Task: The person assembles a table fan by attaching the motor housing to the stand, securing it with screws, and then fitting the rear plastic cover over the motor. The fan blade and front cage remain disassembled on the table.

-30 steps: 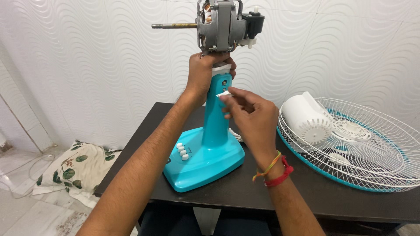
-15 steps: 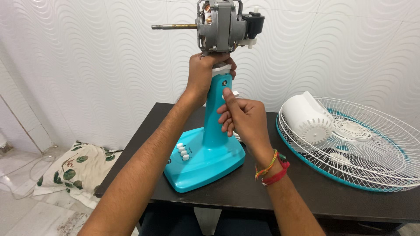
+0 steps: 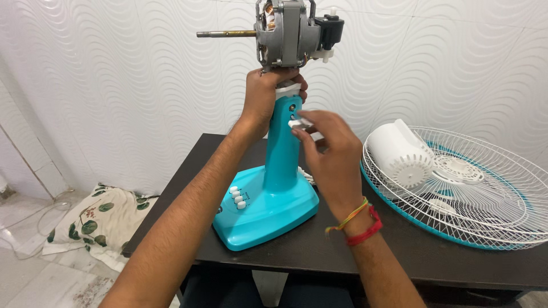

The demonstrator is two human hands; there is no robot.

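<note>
Left hand [image 3: 264, 94] clamped around the top of the teal fan stand [image 3: 279, 171], just under the bare motor [image 3: 288, 31]. Right hand [image 3: 328, 151] pinches a small white knob [image 3: 299, 122] at the stand's side, fingers together on it.

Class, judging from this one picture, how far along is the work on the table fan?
Done: white guards and motor cover lie off on the table. In hand: left hand grips below the bare motor; right hand fingers a small white part at the teal stand. Left: motor remains mounted.
</note>
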